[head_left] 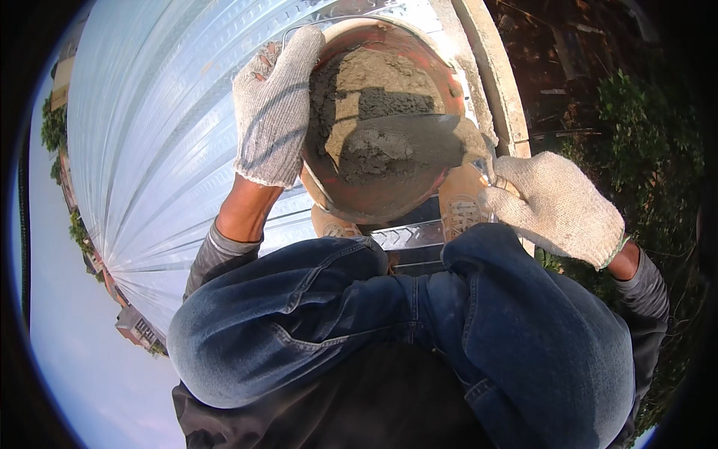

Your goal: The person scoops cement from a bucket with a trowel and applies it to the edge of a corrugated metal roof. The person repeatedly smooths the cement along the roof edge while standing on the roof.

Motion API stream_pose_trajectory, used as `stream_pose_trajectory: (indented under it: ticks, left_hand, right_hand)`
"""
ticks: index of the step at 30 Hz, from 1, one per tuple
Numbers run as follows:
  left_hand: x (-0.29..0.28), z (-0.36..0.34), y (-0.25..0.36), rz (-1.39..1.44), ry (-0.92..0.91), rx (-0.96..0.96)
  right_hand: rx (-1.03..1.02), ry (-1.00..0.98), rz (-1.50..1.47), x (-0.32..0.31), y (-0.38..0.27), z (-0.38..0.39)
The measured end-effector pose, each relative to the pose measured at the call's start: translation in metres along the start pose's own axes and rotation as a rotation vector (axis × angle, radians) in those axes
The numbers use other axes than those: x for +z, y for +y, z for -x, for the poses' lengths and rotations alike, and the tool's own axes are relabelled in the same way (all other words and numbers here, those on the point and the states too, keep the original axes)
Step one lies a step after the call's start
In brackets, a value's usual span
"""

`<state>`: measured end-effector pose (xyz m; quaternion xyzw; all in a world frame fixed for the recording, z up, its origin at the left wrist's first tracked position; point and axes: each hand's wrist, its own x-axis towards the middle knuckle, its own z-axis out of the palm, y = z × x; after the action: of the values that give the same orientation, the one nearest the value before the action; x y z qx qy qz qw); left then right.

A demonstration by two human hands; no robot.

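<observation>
A round bucket (318,188) with a reddish inner wall stands in front of me, partly filled with grey wet mortar (393,71). My left hand (277,116), in a white knit glove, is closed on the bucket's left rim near its thin wire handle. In a matching glove, my right hand (557,203) grips a trowel (443,138) at the bucket's right side. The blade reaches over the mortar, with a lump of mortar (374,146) on or against it. The trowel's handle is mostly hidden inside the glove.
Ribbed shiny metal roofing (172,112) spreads away on the left. A concrete ledge (493,67) runs along the right, and beyond it lie green plants (636,127) at a lower level. My shoes (461,206) and bent knees are close below the bucket.
</observation>
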<state>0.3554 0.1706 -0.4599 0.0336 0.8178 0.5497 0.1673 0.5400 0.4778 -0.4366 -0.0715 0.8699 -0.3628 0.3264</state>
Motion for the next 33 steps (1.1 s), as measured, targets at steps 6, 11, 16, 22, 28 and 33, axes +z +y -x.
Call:
stream_pose_trajectory:
  ticks: [6,11,16,22,28,33]
  left_hand:
    - [0.005,-0.002,-0.002,-0.057,-0.007,0.104]
    - [-0.009,-0.007,-0.011,0.115,0.006,-0.011]
    - [-0.022,-0.024,-0.033,0.09,0.045,-0.101]
    - [-0.094,-0.028,-0.124,0.227,0.154,-0.166]
    - [-0.108,-0.028,-0.153,0.287,0.175,-0.145]
    - [-0.085,-0.026,-0.131,0.209,0.254,-0.17]
  right_hand:
    - [-0.077,-0.016,0.021,0.03,-0.019,-0.02]
    - [-0.165,-0.137,-0.089,0.027,-0.007,-0.026]
    - [-0.199,-0.096,-0.77,0.056,0.05,0.009]
    - [-0.127,0.059,-0.689,0.016,0.049,-0.004]
    - [0.034,0.377,-0.774,0.003,0.078,-0.046]
    - [0.116,0.759,-0.398,0.008,0.107,-0.131]
